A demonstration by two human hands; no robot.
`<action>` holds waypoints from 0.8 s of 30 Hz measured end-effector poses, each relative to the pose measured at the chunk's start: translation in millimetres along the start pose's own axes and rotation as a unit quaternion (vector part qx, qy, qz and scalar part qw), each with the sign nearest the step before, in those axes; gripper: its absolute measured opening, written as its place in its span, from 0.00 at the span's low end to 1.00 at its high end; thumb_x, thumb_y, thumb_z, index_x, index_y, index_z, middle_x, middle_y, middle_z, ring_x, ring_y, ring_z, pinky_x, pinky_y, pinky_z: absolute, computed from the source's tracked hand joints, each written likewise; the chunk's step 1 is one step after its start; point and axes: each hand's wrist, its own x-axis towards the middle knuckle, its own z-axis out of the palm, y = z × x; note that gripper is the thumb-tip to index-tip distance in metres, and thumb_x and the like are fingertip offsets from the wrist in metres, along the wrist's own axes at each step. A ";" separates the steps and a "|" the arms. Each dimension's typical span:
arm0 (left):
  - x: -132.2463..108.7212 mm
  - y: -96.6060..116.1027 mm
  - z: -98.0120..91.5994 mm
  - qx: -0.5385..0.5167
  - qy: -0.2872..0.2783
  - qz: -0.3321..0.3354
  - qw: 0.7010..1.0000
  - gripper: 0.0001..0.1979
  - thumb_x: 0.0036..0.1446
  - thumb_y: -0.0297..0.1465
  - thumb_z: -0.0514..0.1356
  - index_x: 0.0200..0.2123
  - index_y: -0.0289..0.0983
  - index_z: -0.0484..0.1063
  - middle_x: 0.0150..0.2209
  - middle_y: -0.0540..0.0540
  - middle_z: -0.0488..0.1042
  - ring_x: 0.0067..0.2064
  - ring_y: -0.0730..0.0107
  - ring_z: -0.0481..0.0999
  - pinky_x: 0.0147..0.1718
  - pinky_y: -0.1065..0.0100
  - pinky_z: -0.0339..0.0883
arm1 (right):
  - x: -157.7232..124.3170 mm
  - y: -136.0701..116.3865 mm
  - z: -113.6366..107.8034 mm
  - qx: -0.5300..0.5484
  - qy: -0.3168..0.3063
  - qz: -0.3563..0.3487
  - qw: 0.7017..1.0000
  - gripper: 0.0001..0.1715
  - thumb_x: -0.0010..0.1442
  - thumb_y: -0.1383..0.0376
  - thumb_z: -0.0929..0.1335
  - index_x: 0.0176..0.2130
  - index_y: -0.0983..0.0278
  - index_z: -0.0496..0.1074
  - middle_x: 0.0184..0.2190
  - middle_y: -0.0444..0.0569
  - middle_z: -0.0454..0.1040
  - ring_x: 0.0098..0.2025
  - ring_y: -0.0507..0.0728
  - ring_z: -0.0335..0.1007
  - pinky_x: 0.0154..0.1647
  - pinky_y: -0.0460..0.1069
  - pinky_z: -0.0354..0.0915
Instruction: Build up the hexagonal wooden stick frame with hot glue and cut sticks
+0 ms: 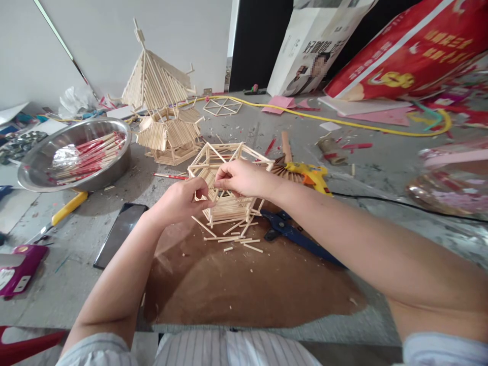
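Observation:
A six-sided frame of thin wooden sticks (229, 216) stands on a brown sheet (251, 284) in front of me. My left hand (186, 198) is at its near left side, thumb and fingers closed in a pinch by the upright sticks. Above the middle of the frame, my right hand (244, 178) is also closed, its fingertips pressed together close to the left ones. What lies between the fingertips of either hand is too small to make out. Short loose sticks (240, 238) are scattered at the frame's near edge.
Blue-handled cutters (301, 239) and a yellow glue gun (310, 178) lie to the right. Behind stands a stick pavilion (168, 132). Leftward are a steel bowl (124, 165) of red-and-white sticks, a phone (120, 236) and a yellow-handled knife (68, 209). A yellow cord (305, 116) crosses the back.

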 end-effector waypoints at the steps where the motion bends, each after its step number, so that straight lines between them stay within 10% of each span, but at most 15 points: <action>1: 0.0 0.0 0.0 0.001 -0.001 -0.001 1.000 0.10 0.48 0.35 0.59 0.27 0.34 0.64 0.24 0.52 0.64 0.24 0.80 0.59 0.23 0.75 0.52 | 0.2 0.2 0.1 -0.001 -0.001 0.000 1.000 0.05 0.52 0.65 0.67 0.29 0.66 0.68 0.16 0.39 0.65 0.14 0.46 0.60 0.20 0.44 0.56; 24: -3.6 -10.1 -6.3 0.018 -0.044 0.027 0.999 0.10 0.50 0.36 0.58 0.32 0.35 0.68 0.26 0.50 0.69 0.26 0.78 0.65 0.25 0.75 0.57 | 1.5 3.4 1.7 0.010 0.006 -0.013 1.000 0.05 0.54 0.66 0.65 0.27 0.66 0.66 0.18 0.40 0.66 0.14 0.45 0.60 0.18 0.43 0.57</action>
